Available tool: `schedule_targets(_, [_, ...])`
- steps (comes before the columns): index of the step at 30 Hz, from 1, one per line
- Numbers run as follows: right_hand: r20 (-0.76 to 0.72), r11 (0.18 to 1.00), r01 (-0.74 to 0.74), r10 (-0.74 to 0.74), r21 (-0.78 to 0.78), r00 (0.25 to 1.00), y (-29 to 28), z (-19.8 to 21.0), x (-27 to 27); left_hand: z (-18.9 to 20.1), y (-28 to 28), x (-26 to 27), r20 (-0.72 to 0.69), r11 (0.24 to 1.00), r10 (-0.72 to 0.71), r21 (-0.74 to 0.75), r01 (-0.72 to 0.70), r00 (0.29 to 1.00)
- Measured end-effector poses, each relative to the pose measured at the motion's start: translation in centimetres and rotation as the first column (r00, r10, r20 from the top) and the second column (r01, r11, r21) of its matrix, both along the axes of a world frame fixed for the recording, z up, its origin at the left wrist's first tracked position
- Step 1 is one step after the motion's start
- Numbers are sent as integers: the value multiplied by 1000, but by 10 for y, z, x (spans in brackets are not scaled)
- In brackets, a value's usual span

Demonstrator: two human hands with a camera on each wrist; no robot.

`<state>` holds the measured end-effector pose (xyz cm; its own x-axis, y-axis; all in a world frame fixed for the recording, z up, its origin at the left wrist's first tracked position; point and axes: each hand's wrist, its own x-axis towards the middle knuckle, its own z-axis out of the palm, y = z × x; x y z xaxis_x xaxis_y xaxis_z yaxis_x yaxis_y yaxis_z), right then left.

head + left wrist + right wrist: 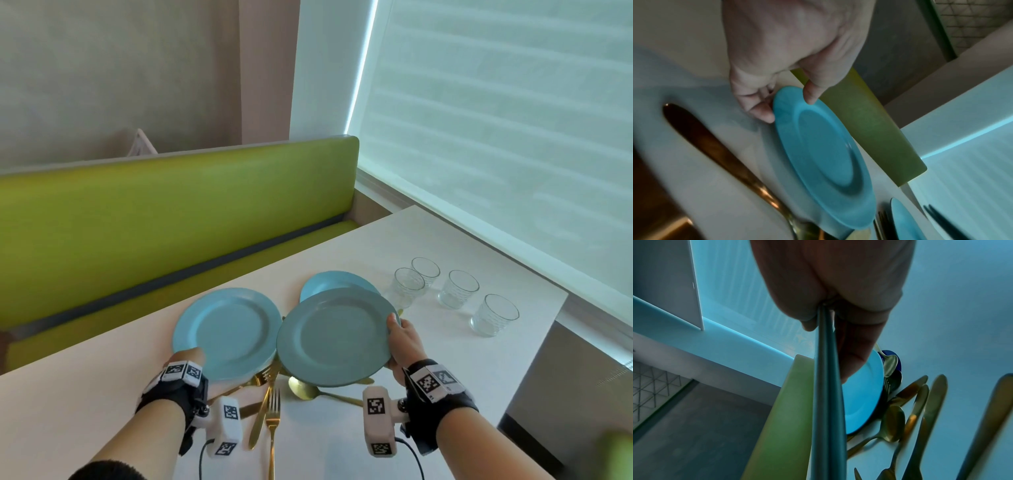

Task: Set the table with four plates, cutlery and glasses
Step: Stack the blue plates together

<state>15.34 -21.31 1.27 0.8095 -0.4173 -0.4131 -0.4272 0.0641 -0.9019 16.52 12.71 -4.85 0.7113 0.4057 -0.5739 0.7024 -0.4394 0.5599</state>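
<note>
My left hand (190, 356) pinches the near rim of a light blue plate (227, 330), which is low at the table's left; in the left wrist view the thumb (812, 94) lies on the rim of this plate (824, 151) and curled fingers sit under its edge. My right hand (400, 342) grips the right rim of a greyer blue plate (335, 337), held above the gold cutlery (272, 407). The right wrist view shows its edge (826, 402) doubled, possibly two stacked plates. Another blue plate (337, 282) lies behind on the table.
Several clear glasses (459, 289) stand grouped at the far right of the white table (445, 240). Gold forks, knives and a spoon (301, 389) lie heaped between my wrists. A green bench (171, 212) runs along the table's far side. A window blind is on the right.
</note>
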Motion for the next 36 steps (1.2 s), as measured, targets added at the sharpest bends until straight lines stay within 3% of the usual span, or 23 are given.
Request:
schedule_targets(2, [3,1000,-5,5,-6,1000,4,2,-2,0,-3,5,24,967,184,-185,-176,983])
schedule_targets(4, [1,1000,-9,9,-11,1000,9,3,-4,0,-4,11,8,880,355,-342,-331,935])
schedule_targets(6, [1,1000,-12,12,-21,1000,14,6,-5,8,-6,12,28,777,473,-485,-402,880])
schedule_targets(8, [2,999,-20,20,-32,1000,20,10,-5,19,-10,11,76,739,527,-533,-412,846])
schedule_targets(12, [15,995,-52,53,-84,998,33,20,-3,46,-14,2,261,825,505,-425,-372,822])
schedule_targets(16, [53,996,-69,72,-59,996,43,36,-2,49,-12,3,370,830,501,-462,-314,782])
schedule_targets(18, [75,997,-71,73,-29,995,47,40,0,49,-12,4,366,803,520,-518,-296,772])
schedule_targets(20, [91,997,-75,76,-9,993,49,43,2,74,-23,-7,348,770,540,-572,-283,767])
schedule_targets(23, [105,997,-73,71,17,992,47,42,6,89,-38,-13,358,779,536,-558,-284,765])
schedule_targets(31, [121,976,-49,75,-212,990,31,31,36,91,-67,0,298,761,529,-581,-288,795])
schedule_targets(36, [72,965,-124,144,-231,987,20,19,55,86,-98,22,296,749,520,-609,-261,802])
